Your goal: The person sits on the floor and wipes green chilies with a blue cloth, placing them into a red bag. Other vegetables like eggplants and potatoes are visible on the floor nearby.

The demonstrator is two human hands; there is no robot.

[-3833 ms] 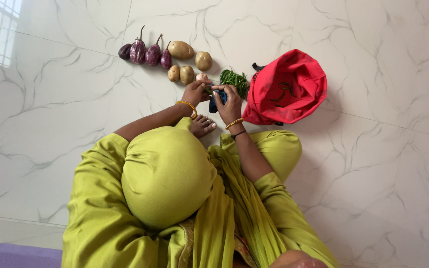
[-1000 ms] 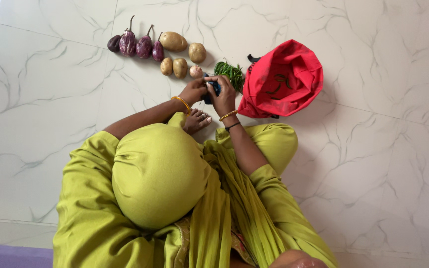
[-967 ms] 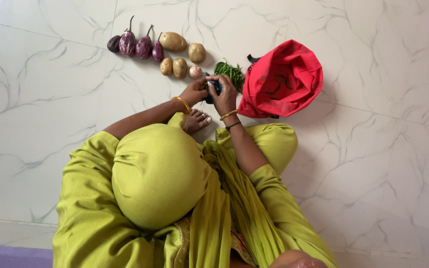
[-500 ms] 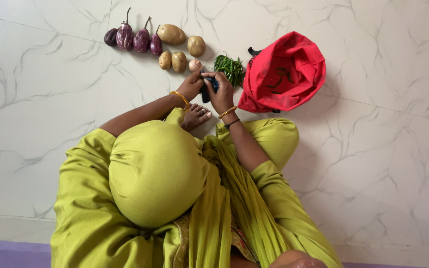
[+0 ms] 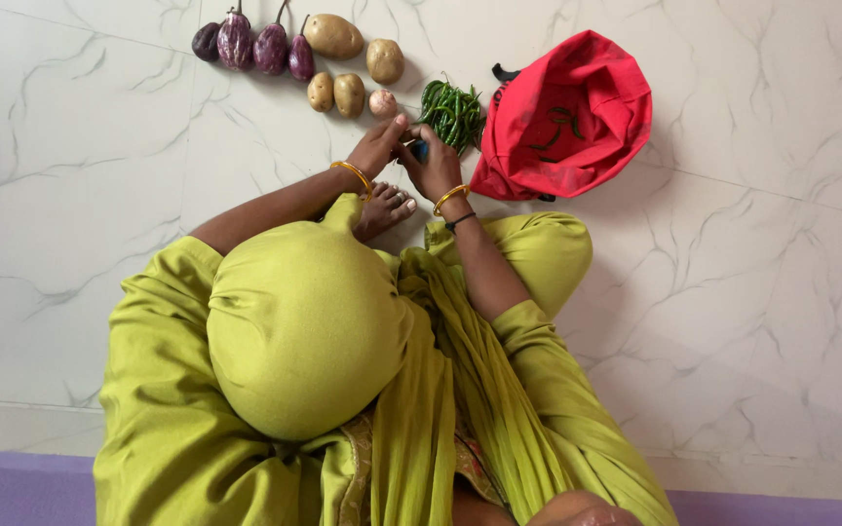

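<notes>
A red cloth bag, seemingly open, lies beside the chillies.

Bright, even daylight fills the scene, and the glossy white marble floor looks slightly washed out. Shadows are soft and short, pooling just beneath the two joined hands and beside the crumpled red cloth bag near them. Focus is sharp throughout, without motion blur or visible edge distortion.
</notes>
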